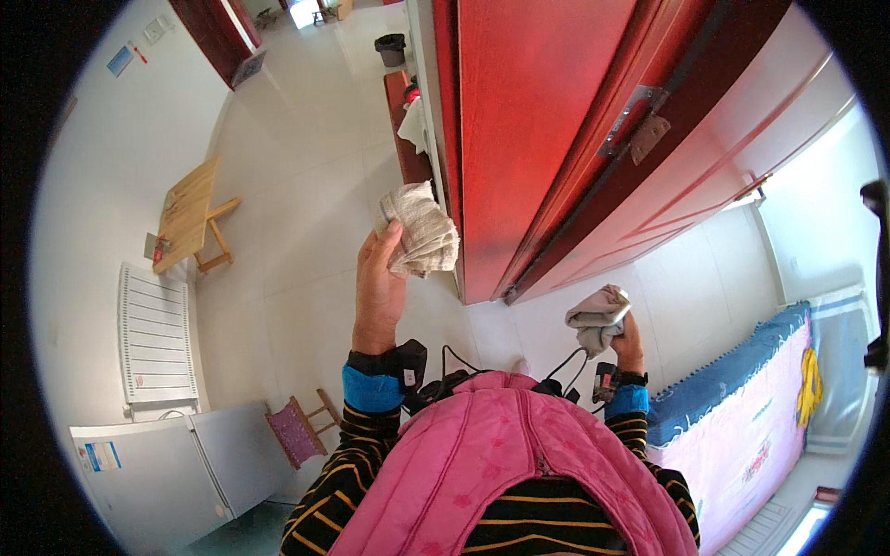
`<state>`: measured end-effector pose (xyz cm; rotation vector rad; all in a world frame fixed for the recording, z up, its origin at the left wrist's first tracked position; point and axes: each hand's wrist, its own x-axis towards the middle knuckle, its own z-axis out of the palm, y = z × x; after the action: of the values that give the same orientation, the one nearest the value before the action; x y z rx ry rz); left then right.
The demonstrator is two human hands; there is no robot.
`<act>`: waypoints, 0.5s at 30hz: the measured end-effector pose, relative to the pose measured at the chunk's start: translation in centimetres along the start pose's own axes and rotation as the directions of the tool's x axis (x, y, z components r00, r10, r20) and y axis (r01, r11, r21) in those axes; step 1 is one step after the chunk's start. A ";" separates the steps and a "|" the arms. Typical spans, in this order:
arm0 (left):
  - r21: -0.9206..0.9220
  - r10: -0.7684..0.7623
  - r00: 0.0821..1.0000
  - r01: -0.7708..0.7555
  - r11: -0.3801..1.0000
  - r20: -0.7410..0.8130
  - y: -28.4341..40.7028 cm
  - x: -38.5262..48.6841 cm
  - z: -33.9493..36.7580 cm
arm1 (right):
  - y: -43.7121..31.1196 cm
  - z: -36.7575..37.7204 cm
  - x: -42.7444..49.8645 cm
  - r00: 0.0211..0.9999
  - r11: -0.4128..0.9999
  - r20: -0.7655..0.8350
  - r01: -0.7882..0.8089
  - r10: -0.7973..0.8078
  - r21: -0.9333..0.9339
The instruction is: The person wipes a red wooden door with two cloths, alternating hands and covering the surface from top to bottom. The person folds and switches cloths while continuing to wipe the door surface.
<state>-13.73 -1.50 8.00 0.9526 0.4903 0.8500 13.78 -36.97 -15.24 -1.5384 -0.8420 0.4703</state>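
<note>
My left hand (381, 292) is raised and grips a folded beige cloth (421, 229), with the thumb over its near side. The cloth is close to the red wooden door frame (542, 139); whether they touch I cannot tell. Lower on the right, my right hand (629, 344) holds a folded grey-brown cloth (596, 318), and most of its fingers are hidden behind the fabric. A reddish door (695, 187) stands ajar beyond that hand, with a metal hinge (650, 139) on its edge.
To the left are a wooden folding table (188, 215), a white radiator (156, 333), a refrigerator (153, 479) and a folding stool (297, 432). A bed (730, 431) with a blue-edged pink cover is at right. Farther off stand a red bench (400, 132) and a black-lined bin (391, 50).
</note>
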 end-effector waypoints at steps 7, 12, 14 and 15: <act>0.649 0.265 0.938 -0.346 0.677 0.224 -1.2 -0.2 -2.4 | -0.3 2.8 2.0 0.973 0.874 -0.140 -0.099 0.186 0.475; 0.379 -0.016 0.987 -0.047 0.924 0.160 -0.1 -0.5 -2.1 | -8.9 3.9 3.7 0.937 0.659 -0.060 -0.195 0.344 0.726; 0.186 -0.073 0.988 0.047 0.981 0.134 0.1 -0.5 -1.6 | -10.3 4.0 3.9 0.951 0.591 -0.102 -0.095 0.291 0.801; 0.103 -0.105 0.988 0.094 0.990 0.109 0.1 -0.6 -1.3 | -10.3 4.1 3.9 0.947 0.429 -0.122 -0.018 0.296 0.903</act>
<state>-15.04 -1.29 7.38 1.0521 0.4800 0.6817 10.94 -31.55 -5.17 -0.6123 -0.1109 0.6893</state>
